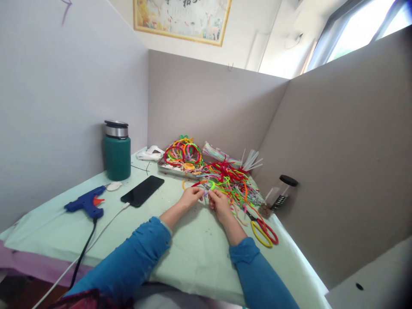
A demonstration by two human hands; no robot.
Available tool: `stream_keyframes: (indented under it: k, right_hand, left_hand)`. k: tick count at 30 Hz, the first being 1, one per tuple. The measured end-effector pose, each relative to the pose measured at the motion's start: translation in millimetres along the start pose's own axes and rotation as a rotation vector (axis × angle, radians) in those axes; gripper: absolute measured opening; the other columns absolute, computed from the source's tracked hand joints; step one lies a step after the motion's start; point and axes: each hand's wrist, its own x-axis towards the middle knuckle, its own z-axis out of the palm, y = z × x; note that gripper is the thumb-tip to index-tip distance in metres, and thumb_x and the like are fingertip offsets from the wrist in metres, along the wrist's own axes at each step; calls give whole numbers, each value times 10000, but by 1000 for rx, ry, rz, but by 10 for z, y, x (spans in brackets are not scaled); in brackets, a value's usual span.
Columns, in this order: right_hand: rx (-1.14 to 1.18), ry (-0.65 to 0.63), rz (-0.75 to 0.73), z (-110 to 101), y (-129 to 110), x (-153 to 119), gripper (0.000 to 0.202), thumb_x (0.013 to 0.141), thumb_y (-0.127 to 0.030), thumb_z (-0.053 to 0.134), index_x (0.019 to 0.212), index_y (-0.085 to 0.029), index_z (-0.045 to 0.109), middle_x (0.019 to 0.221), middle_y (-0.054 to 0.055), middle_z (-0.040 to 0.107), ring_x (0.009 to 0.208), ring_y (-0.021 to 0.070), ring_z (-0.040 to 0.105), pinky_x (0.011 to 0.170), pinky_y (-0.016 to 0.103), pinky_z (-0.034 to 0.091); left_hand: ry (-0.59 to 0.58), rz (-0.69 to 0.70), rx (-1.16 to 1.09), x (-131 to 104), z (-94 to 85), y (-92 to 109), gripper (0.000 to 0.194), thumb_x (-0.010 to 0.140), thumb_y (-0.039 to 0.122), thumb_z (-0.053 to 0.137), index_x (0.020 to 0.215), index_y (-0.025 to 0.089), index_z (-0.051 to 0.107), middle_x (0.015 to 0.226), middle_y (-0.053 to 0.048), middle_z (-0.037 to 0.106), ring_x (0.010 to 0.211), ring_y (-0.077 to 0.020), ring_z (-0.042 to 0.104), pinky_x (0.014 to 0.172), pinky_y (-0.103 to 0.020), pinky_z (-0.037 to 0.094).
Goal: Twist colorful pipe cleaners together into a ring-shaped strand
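Both my hands meet above the middle of the table, fingertips pinched close together. My left hand (192, 196) is closed on one side of a small purple piece (206, 193), and my right hand (219, 203) is closed at its other side, beside a bright green curl (211, 185). An orange and red fuzzy strip (198, 183) lies just behind the fingers. Beyond my hands spreads a tangled pile of coloured pipe cleaners (228, 174). The exact shape of the held piece is partly hidden by my fingers.
A blue glue gun (86, 202), black phone (143, 191) and green bottle (117, 156) are at left. Behind stands a metal tray (177, 172) of coloured rings. Scissors (264, 231) and a clear jar (280, 194) are at right. Grey partitions (209, 98) surround the table.
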Motion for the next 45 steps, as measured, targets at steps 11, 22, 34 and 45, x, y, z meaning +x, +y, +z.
stream_keyframes:
  k: [11,22,34,45]
  right_hand:
    - [-266,32,-113,18,9,-12,334,748,-516,553,658,-194,551,456,-63,415,407,91,346,401,219,260]
    - [-714,87,-435,-28,90,44,218,784,-374,526,716,-189,619,765,23,557,696,153,509,654,264,413]
    - [-688,50,-420,10,0,-47,234,839,-364,455,769,-204,612,644,-12,593,617,153,521,590,248,367]
    - [-843,83,-506,44,-29,-102,262,853,-366,433,769,-209,625,606,-8,568,562,146,490,551,247,318]
  left_hand:
    - [13,70,-15,8,-1,-2,293,715,401,543,643,127,616,546,10,511,528,-93,409,491,-205,302]
    - [52,-19,-97,53,19,-45,240,679,285,542,810,126,666,567,11,558,545,-111,471,516,-213,351]
    - [95,2,-41,66,12,-60,265,694,308,517,820,134,672,645,-6,607,547,-107,474,518,-213,368]
    - [102,47,43,47,-9,-43,272,709,386,509,662,140,617,569,19,526,547,-100,433,519,-204,326]
